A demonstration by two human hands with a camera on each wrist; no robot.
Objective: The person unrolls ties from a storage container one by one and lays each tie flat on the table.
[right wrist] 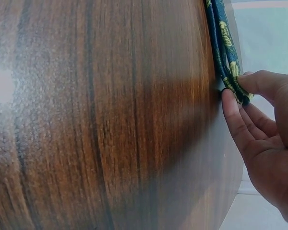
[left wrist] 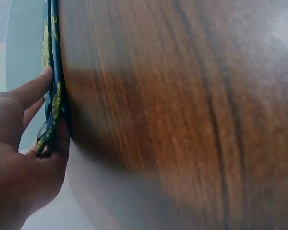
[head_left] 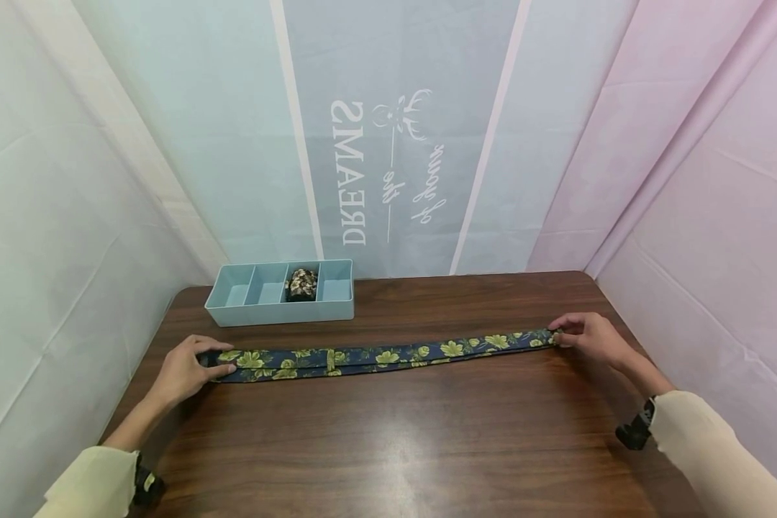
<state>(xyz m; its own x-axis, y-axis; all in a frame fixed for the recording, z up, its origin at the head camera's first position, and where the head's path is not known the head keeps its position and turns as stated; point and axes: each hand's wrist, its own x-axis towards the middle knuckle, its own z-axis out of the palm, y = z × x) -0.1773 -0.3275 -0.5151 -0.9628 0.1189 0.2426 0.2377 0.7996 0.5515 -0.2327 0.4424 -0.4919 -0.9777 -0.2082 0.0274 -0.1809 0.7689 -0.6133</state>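
Observation:
A navy necktie (head_left: pixel 388 356) with yellow-green flowers stretches sideways across the table, folded lengthwise, with a narrow loop band crossing it left of its middle. At its wider left end my left hand (head_left: pixel 184 370) pinches the cloth between thumb and fingers; the left wrist view shows the folded layers of the necktie (left wrist: pixel 53 96) in that grip. My right hand (head_left: pixel 596 338) pinches the narrower right end. In the right wrist view, thumb and fingertips hold the folded end of the necktie (right wrist: pixel 228 57) close to the tabletop.
Behind the necktie's left half, a light blue tray (head_left: pixel 285 314) with several compartments stands on the brown wooden table (head_left: pixel 395 439). A dark, cream-patterned rolled bundle (head_left: pixel 302 285) sits in one compartment. Cloth curtains (head_left: pixel 401 43) enclose the table's back and sides.

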